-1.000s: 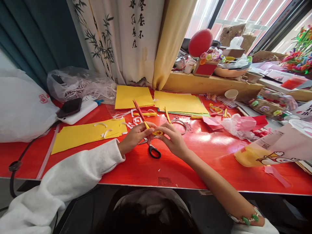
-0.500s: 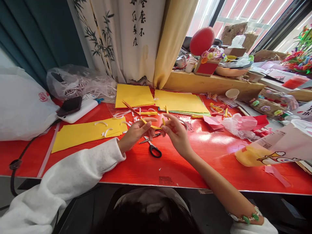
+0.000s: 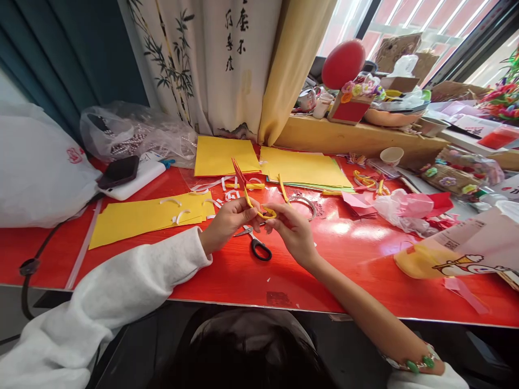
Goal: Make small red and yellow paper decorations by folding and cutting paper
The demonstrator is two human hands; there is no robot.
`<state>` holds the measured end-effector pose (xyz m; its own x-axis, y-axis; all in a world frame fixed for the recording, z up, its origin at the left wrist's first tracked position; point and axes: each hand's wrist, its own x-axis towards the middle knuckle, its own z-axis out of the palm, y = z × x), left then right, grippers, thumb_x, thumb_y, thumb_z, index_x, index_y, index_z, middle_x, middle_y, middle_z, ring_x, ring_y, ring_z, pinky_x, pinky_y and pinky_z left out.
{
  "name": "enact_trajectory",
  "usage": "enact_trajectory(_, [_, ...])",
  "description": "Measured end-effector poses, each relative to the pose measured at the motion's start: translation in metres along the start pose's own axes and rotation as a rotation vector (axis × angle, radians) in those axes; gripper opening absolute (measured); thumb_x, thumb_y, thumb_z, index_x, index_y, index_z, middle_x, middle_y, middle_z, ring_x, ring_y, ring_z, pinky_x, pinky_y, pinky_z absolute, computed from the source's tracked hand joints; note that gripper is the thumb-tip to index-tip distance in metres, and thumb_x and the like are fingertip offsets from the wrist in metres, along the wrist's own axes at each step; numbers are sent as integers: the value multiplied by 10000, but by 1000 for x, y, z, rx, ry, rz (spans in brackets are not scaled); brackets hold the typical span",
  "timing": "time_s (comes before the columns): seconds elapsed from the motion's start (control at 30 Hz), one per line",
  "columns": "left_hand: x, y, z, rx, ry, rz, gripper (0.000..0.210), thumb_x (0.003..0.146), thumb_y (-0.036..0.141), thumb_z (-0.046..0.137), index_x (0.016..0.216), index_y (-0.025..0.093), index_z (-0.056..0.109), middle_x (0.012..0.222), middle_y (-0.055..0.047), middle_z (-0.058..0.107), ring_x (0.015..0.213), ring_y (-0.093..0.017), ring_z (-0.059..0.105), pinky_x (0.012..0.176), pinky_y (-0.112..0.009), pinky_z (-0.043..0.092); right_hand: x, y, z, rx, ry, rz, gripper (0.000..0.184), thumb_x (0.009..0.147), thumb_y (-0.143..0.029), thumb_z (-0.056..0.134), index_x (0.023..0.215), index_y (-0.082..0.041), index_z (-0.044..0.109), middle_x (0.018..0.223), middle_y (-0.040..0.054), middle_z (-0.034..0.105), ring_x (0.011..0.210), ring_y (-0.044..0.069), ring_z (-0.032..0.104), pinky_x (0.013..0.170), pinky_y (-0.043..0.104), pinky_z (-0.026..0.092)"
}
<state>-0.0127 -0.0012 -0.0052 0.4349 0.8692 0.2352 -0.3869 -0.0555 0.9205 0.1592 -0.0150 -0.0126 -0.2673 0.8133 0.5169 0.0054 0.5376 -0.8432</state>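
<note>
L hand: left hand [image 3: 227,222] pinching a paper strip [image 3: 248,200] (yellow low down, red up at the tip), held just above the red table [image 3: 348,281]
R hand: right hand [image 3: 295,233] gripping a yellow curl [image 3: 270,214], can't tell if it's same strip tbh
Scissors: black-handled scissors [image 3: 253,244] on table, right under/near both hands
Paper: yellow sheets [image 3: 141,219] off to L, w/ white curls [image 3: 181,216] on top
</note>
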Motion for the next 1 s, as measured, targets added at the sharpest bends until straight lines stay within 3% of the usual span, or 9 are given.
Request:
enact_trajectory(0.27, [0,-1,1,48,32,14,285,784,358,675,916,147,537,700,27,580,583,-90,593,606,-245,503,2,-1,-5,-155,-58,-3,161,900,-296,528,1031,-233,597,821,9,554,655,119,585,637,293,502])
enact_trajectory(0.57, [-1,-2,-8,188,-2,-21,342,774,362,677,1065,184,648,801,5,558,612,-86,577,643,-267,488,7,-4,-16,-129,-300,29,192,946,-265,434,1052,-207,582,808,17,530,634,103,537,628,270,462])
enact_trajectory(0.8, [1,-1,-14,291,-98,0,261,759,286,693,1000,188,687,805,-20,586,676,-99,557,647,-254,489,12,-11,-27,-165,-423,112,203,916,-284,493,1024,-179,628,728,5,503,639,105,435,595,244,385])
enact_trajectory(0.9, [1,2,-10,293,-121,76,139,773,269,679,881,186,709,880,-29,566,692,-93,562,645,-251,497,14,-12,-30,-53,-466,198,235,900,-319,515,1033,-178,647,713,2,500,640,106,419,606,248,387])
enact_trajectory(1.0, [2,6,-5,336,-83,176,102,770,266,684,811,178,716,900,-33,563,713,-97,570,651,-249,498,14,-11,-25,111,-415,283,254,886,-333,534,1055,-185,653,745,6,537,661,106,448,658,265,413])
